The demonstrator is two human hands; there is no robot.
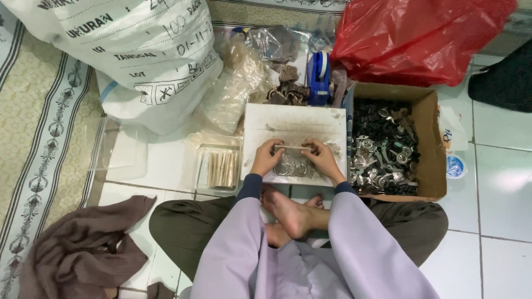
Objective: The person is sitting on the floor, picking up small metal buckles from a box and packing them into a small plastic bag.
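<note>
Single head-worn camera looking steeply down from above, facing forward over the crossed legs, taking in the floor [499, 182] from lap to sacks, hovering fairly near the white tray [293, 124] at centre

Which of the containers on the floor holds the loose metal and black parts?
The brown cardboard box, right of the white tray. The clear plastic tub left of the tray holds pale sticks instead.

White tile floor [499, 182] carried a white tray [293, 124], cardboard box [429, 144] of metal parts, clear tub [219, 166] of sticks, white sack [127, 50], red bag [415, 33], brown cloth [83, 249], patterned rug [39, 122] at left.
</note>
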